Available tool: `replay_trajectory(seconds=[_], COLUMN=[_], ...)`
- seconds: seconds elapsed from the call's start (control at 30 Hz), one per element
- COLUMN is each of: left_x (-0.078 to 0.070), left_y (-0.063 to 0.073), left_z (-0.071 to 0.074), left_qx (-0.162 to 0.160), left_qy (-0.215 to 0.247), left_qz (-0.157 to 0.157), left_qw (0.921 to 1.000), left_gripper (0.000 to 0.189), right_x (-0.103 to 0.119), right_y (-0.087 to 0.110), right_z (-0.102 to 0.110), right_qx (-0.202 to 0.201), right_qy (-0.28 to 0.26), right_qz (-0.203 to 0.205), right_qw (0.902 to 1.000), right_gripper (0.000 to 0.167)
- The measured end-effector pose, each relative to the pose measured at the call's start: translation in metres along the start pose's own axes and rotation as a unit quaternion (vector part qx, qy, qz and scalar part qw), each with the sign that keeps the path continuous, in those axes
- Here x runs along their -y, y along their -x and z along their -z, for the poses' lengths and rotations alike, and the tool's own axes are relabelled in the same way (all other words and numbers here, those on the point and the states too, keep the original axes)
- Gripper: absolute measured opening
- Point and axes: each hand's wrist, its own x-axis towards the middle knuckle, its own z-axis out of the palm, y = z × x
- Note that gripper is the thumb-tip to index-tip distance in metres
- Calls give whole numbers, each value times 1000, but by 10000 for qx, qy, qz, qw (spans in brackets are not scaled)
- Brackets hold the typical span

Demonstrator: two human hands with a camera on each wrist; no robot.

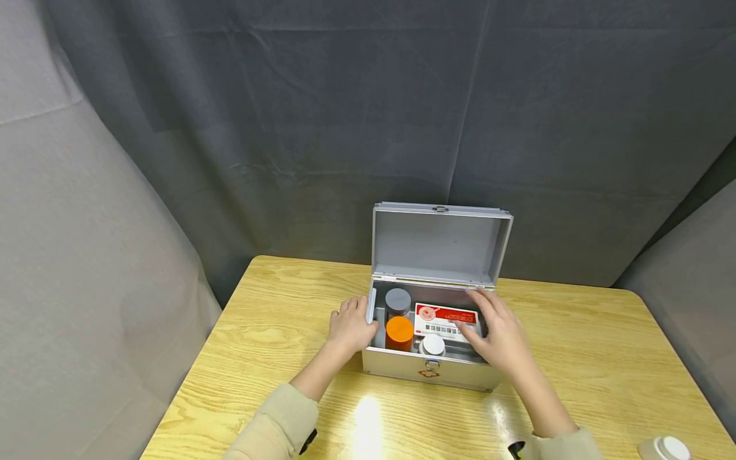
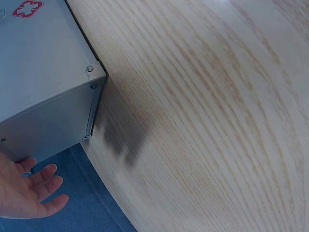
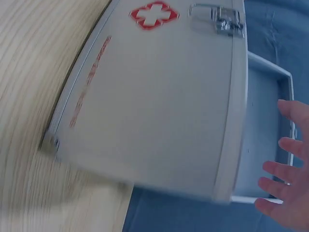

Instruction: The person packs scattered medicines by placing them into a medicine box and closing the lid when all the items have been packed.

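Observation:
A silver first-aid case (image 1: pixel 428 370) stands on the table with its lid (image 1: pixel 437 246) raised. Inside are a grey-capped bottle (image 1: pixel 398 302), an orange-capped bottle (image 1: pixel 399 333), a white-capped bottle (image 1: pixel 432 345) and a red-and-white medicine box (image 1: pixel 445 321). At the case's left wall is my left hand (image 1: pixel 352 324), its thumb by the rim; the left wrist view shows its fingers (image 2: pixel 47 188) loosely spread. My right hand (image 1: pixel 501 332) reaches over the right rim with fingers extended by the medicine box. In the right wrist view its fingers (image 3: pixel 285 171) are spread and hold nothing.
A white bottle (image 1: pixel 666 448) lies near the front right of the wooden table (image 1: pixel 581 358). Dark grey curtain (image 1: pixel 322 128) hangs behind the table, with lighter cloth (image 1: pixel 86 287) at the left. The raised lid stands close to the back edge.

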Motion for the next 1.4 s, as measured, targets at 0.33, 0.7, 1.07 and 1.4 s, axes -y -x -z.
replay_trajectory(seconds=[0.33,0.7,1.07,1.4], left_x=[0,0,1,1], left_y=[1,2,1,0], left_z=[0,0,-3,-5], left_qx=[-4,71,34,-12], left_qy=[12,49,25,15], left_qz=[-31,17,13,2], left_qw=[10000,10000,10000,10000], left_gripper=[60,62,61,61], right_x=[-31,-69,-94,-120], right_y=[23,55,91,125], right_z=[41,84,108,116], right_qx=[-359,-430,-194,530], right_qy=[369,919,1224,1507], right_qz=[-711,-1660,-3129,-4351], right_qw=[9961,9809,9417,8861], right_gripper=[61,61,66,73])
